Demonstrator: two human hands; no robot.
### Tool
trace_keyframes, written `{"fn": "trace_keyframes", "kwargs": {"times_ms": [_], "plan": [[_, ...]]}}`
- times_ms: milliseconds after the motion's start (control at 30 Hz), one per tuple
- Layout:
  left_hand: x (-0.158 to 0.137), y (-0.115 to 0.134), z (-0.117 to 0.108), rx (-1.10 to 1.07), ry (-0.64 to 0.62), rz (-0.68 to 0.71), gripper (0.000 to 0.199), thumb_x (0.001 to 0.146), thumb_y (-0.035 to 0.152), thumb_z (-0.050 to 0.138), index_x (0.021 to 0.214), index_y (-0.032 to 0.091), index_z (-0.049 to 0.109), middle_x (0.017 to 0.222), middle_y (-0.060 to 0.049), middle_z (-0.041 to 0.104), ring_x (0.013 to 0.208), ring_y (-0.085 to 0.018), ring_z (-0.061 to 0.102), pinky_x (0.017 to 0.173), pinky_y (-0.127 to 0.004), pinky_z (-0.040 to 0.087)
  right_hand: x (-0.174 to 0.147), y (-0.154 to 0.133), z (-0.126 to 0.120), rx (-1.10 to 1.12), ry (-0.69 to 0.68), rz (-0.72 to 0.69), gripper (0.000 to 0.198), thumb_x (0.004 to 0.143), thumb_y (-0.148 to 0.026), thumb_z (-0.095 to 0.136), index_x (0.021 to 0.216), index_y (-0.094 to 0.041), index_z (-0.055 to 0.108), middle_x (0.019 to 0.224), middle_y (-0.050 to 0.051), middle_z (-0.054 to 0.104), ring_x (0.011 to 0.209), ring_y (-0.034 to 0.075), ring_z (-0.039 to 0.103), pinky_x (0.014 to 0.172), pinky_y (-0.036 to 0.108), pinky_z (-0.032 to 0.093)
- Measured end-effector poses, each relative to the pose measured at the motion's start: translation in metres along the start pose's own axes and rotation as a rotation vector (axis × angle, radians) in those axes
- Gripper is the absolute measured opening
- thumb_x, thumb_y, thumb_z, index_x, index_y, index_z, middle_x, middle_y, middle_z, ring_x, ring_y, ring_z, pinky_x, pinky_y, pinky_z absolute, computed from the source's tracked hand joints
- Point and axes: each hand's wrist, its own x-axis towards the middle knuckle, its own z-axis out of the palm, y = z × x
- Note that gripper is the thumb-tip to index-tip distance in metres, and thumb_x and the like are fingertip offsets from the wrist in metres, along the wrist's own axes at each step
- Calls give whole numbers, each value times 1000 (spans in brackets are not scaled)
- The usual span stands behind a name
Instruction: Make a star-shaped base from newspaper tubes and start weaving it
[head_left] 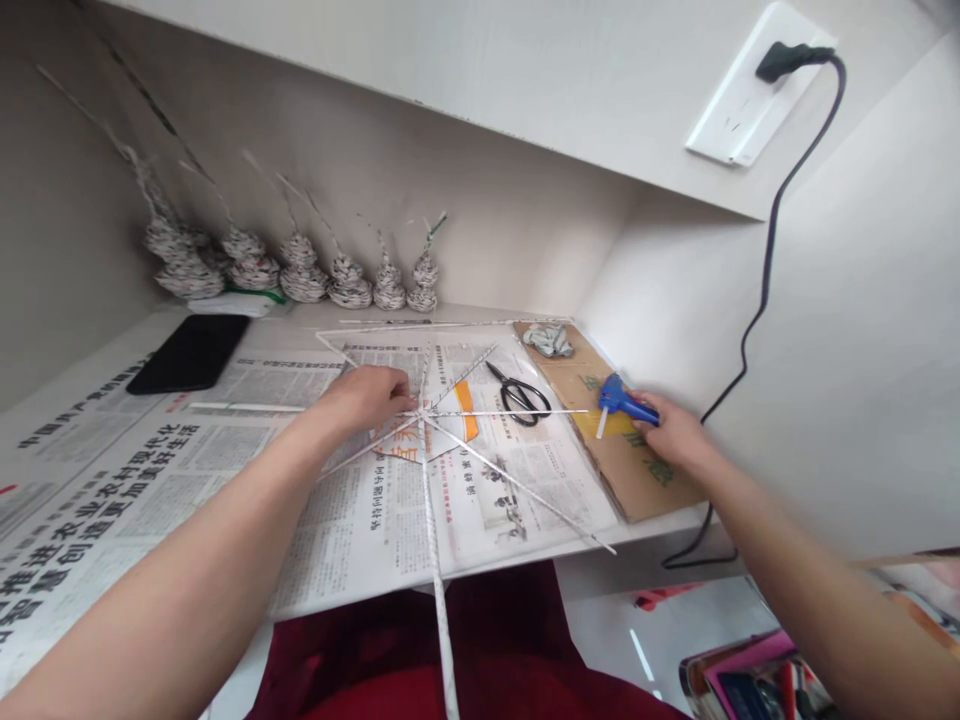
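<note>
Several thin rolled newspaper sticks [433, 530] cross at one point and fan out like spokes over the newspaper-covered table. My left hand [371, 393] is closed, its fingertips pinching the sticks at the crossing. One long stick runs towards me past the table's front edge. Under the crossing lies a piece of paper with an orange patch [469, 412]. Over on the right, my right hand [669, 432] grips a blue glue gun [616, 394] by its handle, above the cardboard [660, 495]. A clear glue stick [602, 422] shows beside the gun.
Black-handled scissors [523, 400] lie right of the crossing. Crumpled paper [549, 340] rests on the cardboard. Several woven gourd shapes [349, 282] line the back wall, near a black tablet-like slab [189, 354]. A black cord [766, 250] hangs from the wall socket [757, 90] on the right.
</note>
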Motion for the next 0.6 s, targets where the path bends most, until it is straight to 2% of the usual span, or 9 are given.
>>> {"fn": "trace_keyframes", "kwargs": {"times_ms": [133,433,600], "plan": [[0,0,1,-12,6,2,24,82,45,57,78,23,64,80,-3,71,74,-21,62,61,-28,34,3,3,0,-42,-25,-48,55,81,-18,59,135,-22,61,121,11,72,114,33,65,99,48,50],[0,0,1,9,11,9,23,83,45,57,82,24,66,87,-3,73,78,-22,64,61,-28,35,-1,12,0,-163,-15,-141,54,85,-26,55,139,-22,59,121,12,72,108,32,67,93,46,53],[-3,4,-2,28,15,-4,22,84,42,58,83,23,68,88,-5,74,83,-24,66,62,-29,37,-6,12,-1,-210,45,-240,49,84,-25,53,130,-20,66,110,14,74,96,33,71,82,46,56]]}}
